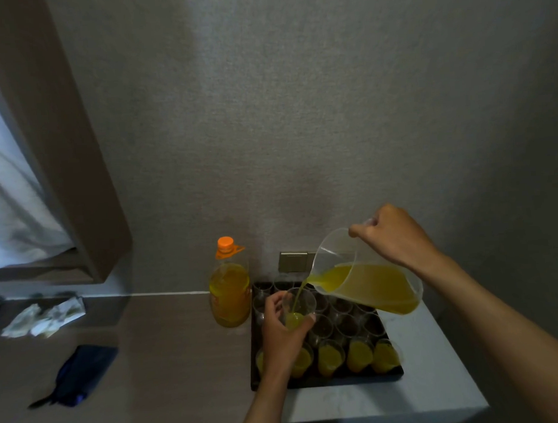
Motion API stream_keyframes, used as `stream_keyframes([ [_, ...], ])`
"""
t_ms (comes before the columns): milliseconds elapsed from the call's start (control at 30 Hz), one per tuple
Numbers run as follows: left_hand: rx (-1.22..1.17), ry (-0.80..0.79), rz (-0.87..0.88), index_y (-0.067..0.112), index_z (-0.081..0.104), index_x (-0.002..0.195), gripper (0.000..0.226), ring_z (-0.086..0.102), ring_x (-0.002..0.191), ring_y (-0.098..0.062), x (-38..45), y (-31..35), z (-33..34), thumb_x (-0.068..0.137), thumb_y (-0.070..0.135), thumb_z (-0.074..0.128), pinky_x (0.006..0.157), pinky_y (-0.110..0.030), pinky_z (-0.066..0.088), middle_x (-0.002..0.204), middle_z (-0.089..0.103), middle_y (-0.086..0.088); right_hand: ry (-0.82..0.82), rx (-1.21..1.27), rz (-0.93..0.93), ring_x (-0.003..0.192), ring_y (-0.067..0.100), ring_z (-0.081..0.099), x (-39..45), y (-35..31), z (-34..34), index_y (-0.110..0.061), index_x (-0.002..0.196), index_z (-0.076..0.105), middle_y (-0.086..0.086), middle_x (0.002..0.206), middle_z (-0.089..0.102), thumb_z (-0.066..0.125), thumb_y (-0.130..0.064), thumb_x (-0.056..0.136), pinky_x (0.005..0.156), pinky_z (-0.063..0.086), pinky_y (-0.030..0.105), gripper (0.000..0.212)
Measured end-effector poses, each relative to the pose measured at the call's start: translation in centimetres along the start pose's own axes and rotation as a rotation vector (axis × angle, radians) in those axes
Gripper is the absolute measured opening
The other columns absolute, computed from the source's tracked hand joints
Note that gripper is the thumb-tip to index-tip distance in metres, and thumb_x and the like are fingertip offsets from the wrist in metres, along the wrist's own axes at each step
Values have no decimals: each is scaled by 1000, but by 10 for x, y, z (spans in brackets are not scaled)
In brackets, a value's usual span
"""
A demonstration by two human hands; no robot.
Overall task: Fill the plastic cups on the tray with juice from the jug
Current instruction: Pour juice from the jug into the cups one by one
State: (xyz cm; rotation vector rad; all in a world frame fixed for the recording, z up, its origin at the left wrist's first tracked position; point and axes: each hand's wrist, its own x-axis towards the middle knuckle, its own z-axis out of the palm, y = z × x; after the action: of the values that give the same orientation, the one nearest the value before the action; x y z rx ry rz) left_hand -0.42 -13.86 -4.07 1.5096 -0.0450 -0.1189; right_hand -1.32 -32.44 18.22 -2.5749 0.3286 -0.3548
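The left hand (pixel 283 333) grips a clear plastic cup (pixel 298 308) lifted just above the black rectangular tray (pixel 328 382), probably so the stream lands clean, while the right hand (pixel 392 236) holds the tilted clear plastic jug (pixel 368 284) of yellow juice by its handle. The tray's near row looks filled, the rows behind empty. An orange-capped juice bottle (pixel 230 295) crowds the tray's left edge; the counter's (pixel 435 380) right edge is close, so room's tight.

The left hand (pixel 283 333) hides the lower wall of the held cup (pixel 299 307) and part of the tray's (pixel 324 382) front-left filled cup. Dim empty cups behind are indistinct; count indeterminable.
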Motion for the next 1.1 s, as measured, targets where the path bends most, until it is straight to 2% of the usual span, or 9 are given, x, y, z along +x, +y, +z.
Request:
stream_keyframes([
  [267, 0, 6, -1, 34, 55, 120, 63, 60, 108, 11, 0, -1, 0, 72, 12, 89, 83, -19, 53, 120, 64, 16, -3, -7, -10, 44, 15, 35, 1, 1, 2, -21, 52, 43, -7, 44, 36, 70, -37, 86, 55, 37, 34, 47],
  [400, -28, 11, 15, 34, 56, 119, 62, 64, 108, 3, 1, 0, 0, 72, 10, 89, 82, -21, 56, 117, 67, 14, -10, -4, -12, 43, 14, 33, 0, 2, 3, -21, 52, 43, -8, 44, 36, 70, -36, 87, 55, 37, 33, 47],
  [567, -43, 27, 29, 31, 56, 120, 62, 66, 109, -4, 3, -2, 0, 72, 9, 88, 88, -27, 57, 117, 69, 9, -2, -4, -6, 45, 15, 35, 0, 3, 4, -21, 52, 43, -7, 45, 37, 71, -36, 86, 56, 37, 34, 47],
  [733, -42, 24, 37, 32, 56, 120, 61, 65, 107, 0, 2, 0, 1, 74, 9, 88, 88, -26, 56, 118, 68, 10, -8, -25, 1, 47, 17, 37, 1, 6, 6, -20, 55, 44, -3, 50, 39, 70, -42, 86, 57, 38, 36, 45],
  [833, -43, 12, 34, 32, 55, 120, 61, 65, 106, 2, 1, 2, 1, 74, 8, 87, 83, -22, 56, 118, 67, 10, -10, -32, 0, 47, 17, 36, 1, 7, 6, -20, 56, 46, -3, 51, 40, 69, -42, 86, 56, 38, 35, 44],
  [1100, -32, 19, 27, 33, 55, 119, 61, 64, 107, 4, 0, 1, 2, 74, 8, 88, 83, -21, 55, 118, 66, 12, -9, -33, 3, 46, 17, 35, 0, 8, 2, -21, 54, 43, -5, 48, 38, 69, -41, 86, 56, 37, 35, 45],
])
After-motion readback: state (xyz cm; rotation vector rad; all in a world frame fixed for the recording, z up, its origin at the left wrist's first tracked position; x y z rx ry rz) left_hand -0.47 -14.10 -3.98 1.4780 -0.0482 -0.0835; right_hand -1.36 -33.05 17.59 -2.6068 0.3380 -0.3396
